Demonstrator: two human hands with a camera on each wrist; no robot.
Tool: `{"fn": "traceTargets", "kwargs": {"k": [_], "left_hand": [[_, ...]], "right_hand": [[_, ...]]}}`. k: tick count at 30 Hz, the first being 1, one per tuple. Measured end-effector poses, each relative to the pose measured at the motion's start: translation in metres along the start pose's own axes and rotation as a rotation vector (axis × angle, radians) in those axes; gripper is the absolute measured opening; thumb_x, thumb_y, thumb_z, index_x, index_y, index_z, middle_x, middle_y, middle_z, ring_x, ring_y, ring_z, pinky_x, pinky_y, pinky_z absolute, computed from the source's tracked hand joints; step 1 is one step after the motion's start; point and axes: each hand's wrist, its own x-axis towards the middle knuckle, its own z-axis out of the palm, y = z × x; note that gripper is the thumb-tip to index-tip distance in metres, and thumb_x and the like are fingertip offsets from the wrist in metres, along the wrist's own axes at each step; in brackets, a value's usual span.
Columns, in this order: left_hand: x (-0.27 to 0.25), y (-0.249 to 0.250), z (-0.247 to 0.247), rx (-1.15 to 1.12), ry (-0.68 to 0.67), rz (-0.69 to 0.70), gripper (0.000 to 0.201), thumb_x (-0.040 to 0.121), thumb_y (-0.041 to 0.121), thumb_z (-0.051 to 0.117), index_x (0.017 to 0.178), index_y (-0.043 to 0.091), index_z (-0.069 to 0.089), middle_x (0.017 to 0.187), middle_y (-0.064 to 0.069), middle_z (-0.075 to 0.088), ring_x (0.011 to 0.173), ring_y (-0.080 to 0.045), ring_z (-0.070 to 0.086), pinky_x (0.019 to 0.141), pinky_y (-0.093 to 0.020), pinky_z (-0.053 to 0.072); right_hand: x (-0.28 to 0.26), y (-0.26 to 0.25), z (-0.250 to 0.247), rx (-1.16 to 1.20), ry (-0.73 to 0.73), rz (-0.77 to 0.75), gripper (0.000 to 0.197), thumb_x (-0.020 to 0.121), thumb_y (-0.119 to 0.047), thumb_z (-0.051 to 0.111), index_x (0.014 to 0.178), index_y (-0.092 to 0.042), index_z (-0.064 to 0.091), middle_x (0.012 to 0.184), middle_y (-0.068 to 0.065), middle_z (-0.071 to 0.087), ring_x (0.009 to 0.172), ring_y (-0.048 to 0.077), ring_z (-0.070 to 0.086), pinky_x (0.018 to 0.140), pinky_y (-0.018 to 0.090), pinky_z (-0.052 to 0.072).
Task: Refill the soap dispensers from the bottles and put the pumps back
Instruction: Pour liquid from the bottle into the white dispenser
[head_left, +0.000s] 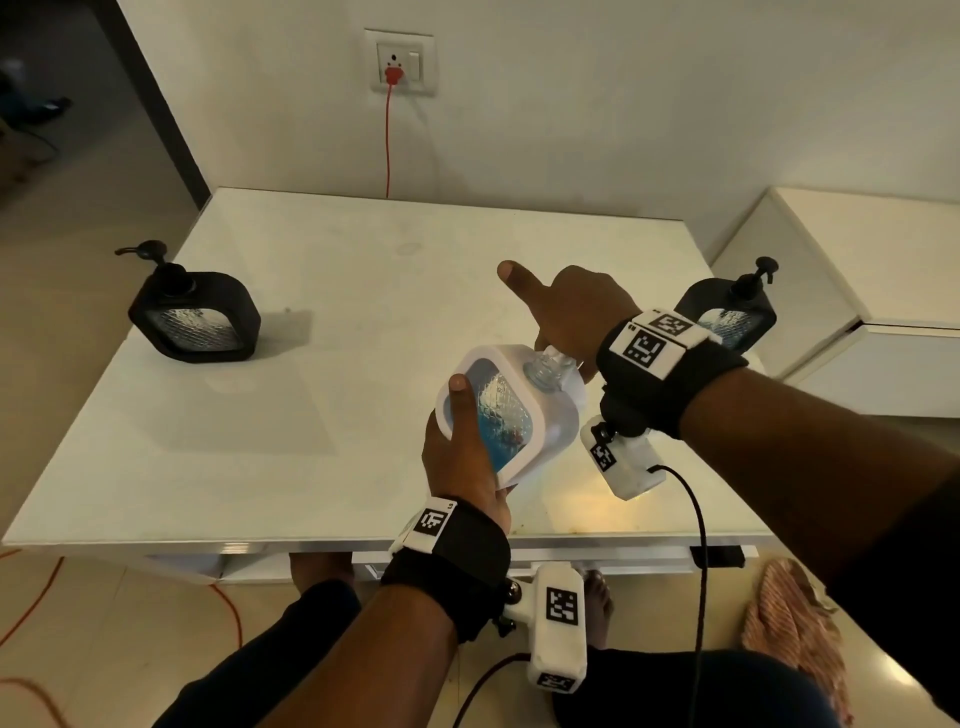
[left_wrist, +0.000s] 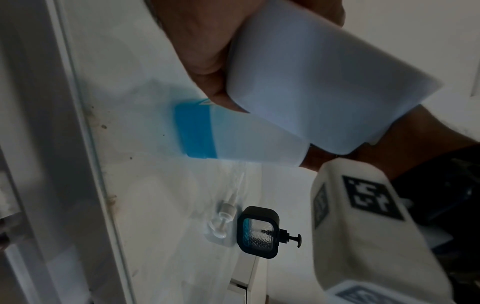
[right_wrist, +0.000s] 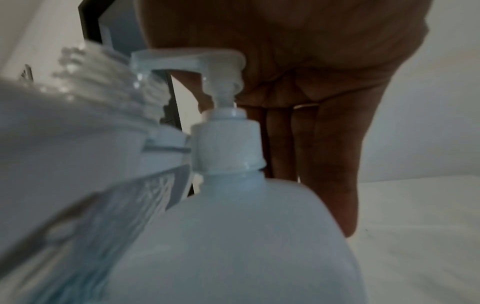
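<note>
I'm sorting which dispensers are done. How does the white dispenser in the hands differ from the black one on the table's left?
The white dispenser is tilted in the left hand, neck open; the black dispenser stands upright, untouched, with its pump on. Both have a textured clear window.

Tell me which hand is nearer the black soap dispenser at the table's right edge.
Right. The right hand hovers just left of the black soap dispenser; the left hand is farther off, at the table's near edge, gripping the white-framed dispenser.

Left hand (head_left: 462, 457) gripping tilted white soap dispenser (head_left: 506, 410) above white table (head_left: 311, 291); right hand (head_left: 566, 317) at its open neck, forefinger outstretched. Two black dispensers (head_left: 195, 317) (head_left: 732, 312) flanking.
</note>
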Motion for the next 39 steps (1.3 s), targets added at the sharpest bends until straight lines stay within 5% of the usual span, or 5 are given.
{"fn": "traceTargets", "kwargs": {"k": [11, 19, 25, 32, 39], "left_hand": [[-0.001, 0.000, 0.000, -0.001, -0.013, 0.016, 0.045, 0.094, 0.065, 0.060, 0.131, 0.041, 0.061, 0.126, -0.001, 0.072, 0.113, -0.029, 0.070, 0.087, -0.050, 0.063], [0.002, -0.003, -0.001, -0.007, -0.018, 0.022, 0.052, 0.091, 0.069, 0.061, 0.134, 0.040, 0.061, 0.126, -0.001, 0.073, 0.114, -0.030, 0.071, 0.091, -0.055, 0.062], [0.002, 0.000, -0.001, -0.010, -0.015, 0.002, 0.051, 0.090, 0.069, 0.062, 0.132, 0.039, 0.062, 0.125, -0.001, 0.073, 0.113, -0.030, 0.071, 0.092, -0.056, 0.062], [0.000, -0.001, -0.002, 0.004, -0.013, 0.017, 0.075, 0.071, 0.079, 0.065, 0.136, 0.040, 0.059, 0.128, -0.003, 0.072, 0.115, -0.033, 0.070, 0.096, -0.061, 0.059], [-0.002, -0.002, -0.001, -0.013, 0.000, -0.001, 0.078, 0.071, 0.079, 0.065, 0.137, 0.039, 0.058, 0.129, -0.003, 0.071, 0.116, -0.034, 0.069, 0.097, -0.061, 0.058]], "right_hand": [[-0.003, -0.004, -0.010, 0.051, -0.093, 0.007, 0.103, 0.089, -0.084, 0.014, 0.094, 0.001, 0.072, 0.089, 0.016, 0.074, 0.073, 0.027, 0.066, 0.087, 0.049, 0.058], [-0.001, 0.000, 0.002, -0.023, 0.067, -0.019, 0.081, 0.092, -0.081, 0.021, 0.069, -0.011, 0.056, 0.085, 0.008, 0.075, 0.064, 0.025, 0.064, 0.082, 0.047, 0.060], [-0.004, -0.005, -0.008, 0.016, -0.050, -0.003, 0.098, 0.091, -0.081, 0.016, 0.086, -0.001, 0.072, 0.084, 0.009, 0.075, 0.073, 0.030, 0.068, 0.084, 0.048, 0.059], [-0.018, -0.013, -0.035, 0.155, -0.221, 0.069, 0.096, 0.096, -0.075, 0.011, 0.104, 0.001, 0.070, 0.090, 0.007, 0.072, 0.079, 0.026, 0.066, 0.054, 0.030, 0.048], [-0.012, -0.005, -0.015, 0.118, -0.177, 0.018, 0.096, 0.096, -0.076, 0.012, 0.091, -0.007, 0.078, 0.099, 0.005, 0.075, 0.096, 0.024, 0.066, 0.085, 0.039, 0.049]]}}
